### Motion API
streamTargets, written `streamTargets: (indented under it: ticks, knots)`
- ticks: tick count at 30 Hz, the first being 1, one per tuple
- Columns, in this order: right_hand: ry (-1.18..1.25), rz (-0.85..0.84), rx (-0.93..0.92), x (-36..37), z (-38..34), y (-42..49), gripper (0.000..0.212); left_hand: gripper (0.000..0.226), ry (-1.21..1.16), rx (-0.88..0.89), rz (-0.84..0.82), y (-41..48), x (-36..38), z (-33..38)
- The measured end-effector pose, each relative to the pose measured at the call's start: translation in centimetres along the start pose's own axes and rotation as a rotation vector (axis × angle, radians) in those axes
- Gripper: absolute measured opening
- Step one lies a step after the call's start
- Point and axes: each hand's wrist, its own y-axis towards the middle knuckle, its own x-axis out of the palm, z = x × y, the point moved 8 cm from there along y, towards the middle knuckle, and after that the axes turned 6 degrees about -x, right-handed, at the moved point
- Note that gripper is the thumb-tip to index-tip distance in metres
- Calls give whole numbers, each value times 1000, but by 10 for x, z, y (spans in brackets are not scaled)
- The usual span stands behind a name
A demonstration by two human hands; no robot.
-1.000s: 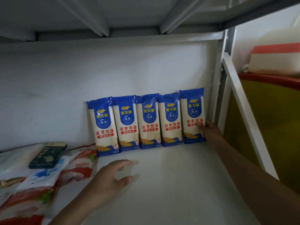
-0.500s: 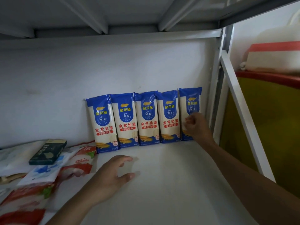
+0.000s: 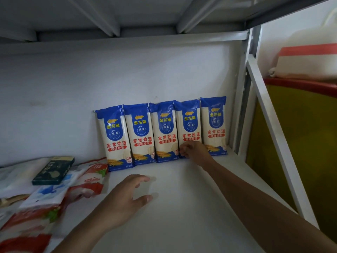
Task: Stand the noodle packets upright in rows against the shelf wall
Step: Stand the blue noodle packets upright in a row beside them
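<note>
While the right hand (image 3: pixel 194 151) is working at the foot of the fourth noodle packet (image 3: pixel 189 123) from the left, we are reading this step as squaring up the first row, not adding stock. Five blue noodle packets (image 3: pixel 160 134) are standing upright side by side along the back edge of the shelf board (image 3: pixel 182 207), backs leaning on the shelf wall (image 3: pixel 109 79). The fifth packet (image 3: pixel 214 125) is sitting near the back right corner by the upright post (image 3: pixel 242 92).

Right fingers are bending against the fourth packet's lower front; pinching or just nudging, we are not able to tell. The left hand (image 3: pixel 125 199) is hanging over the middle of the board toward the front edge, fingers apart and relaxed, holding nothing; contact with the board is unclear.

Tops are overlapping slightly and the leftmost packet (image 3: pixel 116 137) is looking a bit tilted, though the lens may be causing that. So the next move is probably calling for a light push at the bases to level the line.

At the left end, red-and-white packets (image 3: pixel 87 183) are lying flat with a dark box (image 3: pixel 53 170) on top; contents unreadable.
</note>
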Motion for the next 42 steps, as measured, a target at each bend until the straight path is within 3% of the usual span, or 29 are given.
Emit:
streamTargets:
  ticks: [7,13,17,18,21,23,26,42]
  knots:
    - [117,22,39,-1,2,1,20,46,23,3,-31,-1,4,2]
    - [94,413,-82,-66,-8,-9,13,41,45,12,-43,-1,7,7]
    - [71,783,48,-123,9,-23,62,40,61,7,-48,1,8,3]
    - [48,782,113,-130,18,-25,75,39,62,4,-51,1,9,2]
    - [152,567,205,-121,50,-15,108,35,60,3,-67,1,12,1]
    - [203,472,175,-107,55,-11,95,34,55,3,-73,2,13,2]
    - [178,467,112,-94,49,-8,78,33,55,6,-77,2,15,4]
    - [122,540,227,-84,69,11,78,38,99,4,-111,3,22,-1]
